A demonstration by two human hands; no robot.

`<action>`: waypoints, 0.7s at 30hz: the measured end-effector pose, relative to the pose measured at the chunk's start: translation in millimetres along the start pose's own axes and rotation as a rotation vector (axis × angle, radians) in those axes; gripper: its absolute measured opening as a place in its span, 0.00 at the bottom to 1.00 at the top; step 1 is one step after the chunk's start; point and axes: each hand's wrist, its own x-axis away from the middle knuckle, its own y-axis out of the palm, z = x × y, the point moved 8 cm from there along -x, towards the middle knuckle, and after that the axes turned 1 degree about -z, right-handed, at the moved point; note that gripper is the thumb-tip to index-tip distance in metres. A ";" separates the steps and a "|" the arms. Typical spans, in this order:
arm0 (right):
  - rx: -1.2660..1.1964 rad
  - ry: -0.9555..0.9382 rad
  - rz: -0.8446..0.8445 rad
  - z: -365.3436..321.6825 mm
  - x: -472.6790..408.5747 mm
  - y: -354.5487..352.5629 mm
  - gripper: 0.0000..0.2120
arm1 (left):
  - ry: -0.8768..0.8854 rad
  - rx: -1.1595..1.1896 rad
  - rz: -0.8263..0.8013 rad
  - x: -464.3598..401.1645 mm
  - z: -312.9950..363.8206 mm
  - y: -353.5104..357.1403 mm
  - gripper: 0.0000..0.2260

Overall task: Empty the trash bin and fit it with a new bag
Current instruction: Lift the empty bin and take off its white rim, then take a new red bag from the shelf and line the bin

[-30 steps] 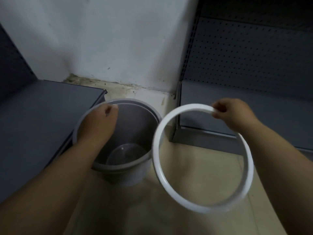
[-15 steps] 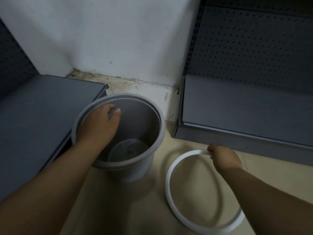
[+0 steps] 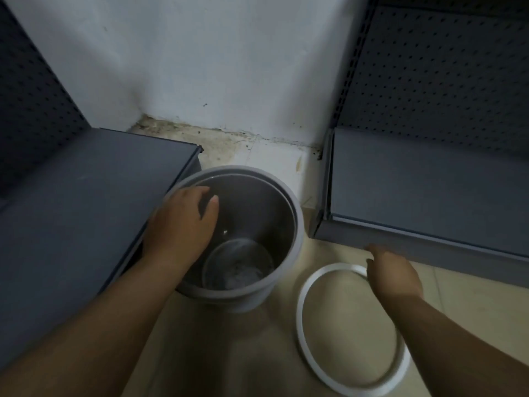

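Hands first: my left hand (image 3: 180, 227) sits on the near-left rim of the grey trash bin (image 3: 289, 224), fingers curled over the edge and thumb reaching inside, so it grips the rim. My right hand (image 3: 393, 275) hovers low at the far-right arc of the white ring (image 3: 307, 348), fingers loosely extended, one finger pointing toward the shelf base. Hand blurry; I cannot tell if the fingertips touch the ring or hang just above it. No pinch visible.

Bin stands upright on the beige floor (image 3: 229, 353), between both forearms, closer to my left. No bag in it; inside wall bare, with a pale smudge or residue at the bottom, too dim to make out. Ring lies flat on the floor just right of the bin, apart from it; its right side is covered by my right forearm.

Left of the bin, a dark grey shelf (image 3: 71, 210) nearly touches its rim; the contact is hidden by my left hand. Right of the bin, a second grey shelf unit (image 3: 429, 190) with a perforated back panel, cut off at the frame edge. Behind the bin, a white wall (image 3: 200, 67) with a stained, grimy base.
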 end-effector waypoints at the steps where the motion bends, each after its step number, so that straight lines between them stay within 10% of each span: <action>1: -0.005 -0.013 0.003 -7.0 5.5 -10.6 0.19 | 0.001 -0.006 0.010 -1.3 5.2 -10.5 0.19; 21: -0.289 -0.652 0.094 -332.5 175.6 -566.7 0.18 | -0.073 -0.155 0.240 44.9 266.1 -552.3 0.20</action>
